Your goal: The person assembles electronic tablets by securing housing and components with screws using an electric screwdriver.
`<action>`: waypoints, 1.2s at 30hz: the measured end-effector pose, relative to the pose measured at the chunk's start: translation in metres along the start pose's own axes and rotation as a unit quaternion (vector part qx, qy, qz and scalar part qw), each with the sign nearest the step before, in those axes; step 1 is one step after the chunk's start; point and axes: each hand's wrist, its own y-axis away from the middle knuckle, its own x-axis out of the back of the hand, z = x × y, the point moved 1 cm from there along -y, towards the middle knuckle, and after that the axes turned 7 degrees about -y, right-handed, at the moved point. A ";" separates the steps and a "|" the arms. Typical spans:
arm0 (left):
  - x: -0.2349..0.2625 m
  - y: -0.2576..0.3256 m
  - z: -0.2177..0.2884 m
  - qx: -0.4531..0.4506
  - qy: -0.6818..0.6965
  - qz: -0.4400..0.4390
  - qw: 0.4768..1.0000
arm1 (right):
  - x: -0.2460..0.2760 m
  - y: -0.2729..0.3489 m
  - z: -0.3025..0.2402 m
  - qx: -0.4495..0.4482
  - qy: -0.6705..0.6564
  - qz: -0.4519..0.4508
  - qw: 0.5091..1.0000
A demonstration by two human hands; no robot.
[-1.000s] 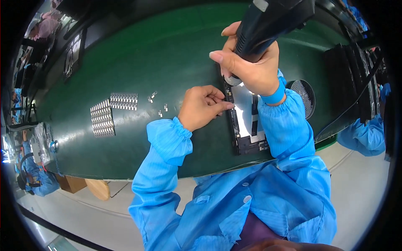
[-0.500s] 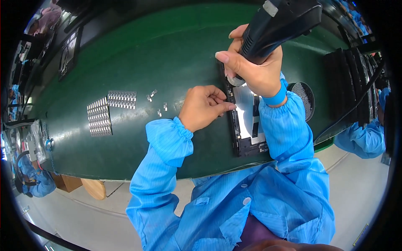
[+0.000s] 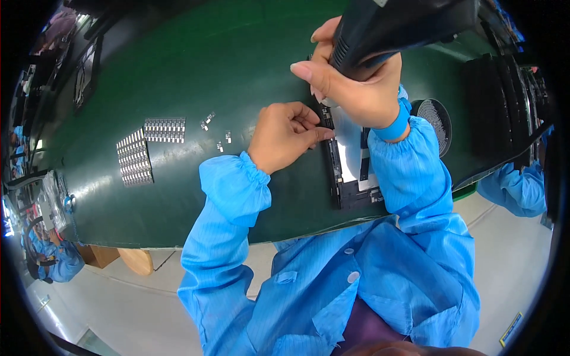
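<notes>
Gripping the black tool [image 3: 409,29] in the right hand [image 3: 363,95], wrapping fingers round it, above the panel [image 3: 347,151] lying on the table [image 3: 237,219]. Holding the left hand [image 3: 282,136] with thumb and forefinger close together at the panel's left edge; being unable to tell whether pinching anything. Judging best practice as holding the panel still and the black tool clear of the left fingertips.

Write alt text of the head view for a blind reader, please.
A person's right hand grips a black tool over a black-framed panel, the left hand at its left edge; two component sheets lie further left on the green table.
</notes>
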 end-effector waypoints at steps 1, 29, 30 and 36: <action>0.000 0.000 0.000 0.002 -0.001 -0.001 1.000 | 0.000 0.000 0.001 0.023 0.007 -0.013 1.000; -0.047 -0.045 0.016 -0.391 -0.468 0.182 0.771 | 0.108 0.072 -0.042 -0.012 -0.016 0.184 0.983; -0.033 -0.070 0.018 -0.383 -0.501 0.210 0.747 | 0.107 0.075 -0.038 -0.034 -0.025 0.187 0.981; 0.047 -0.175 0.028 -0.249 -0.550 0.330 0.725 | 0.109 0.083 -0.036 -0.080 -0.053 0.151 0.984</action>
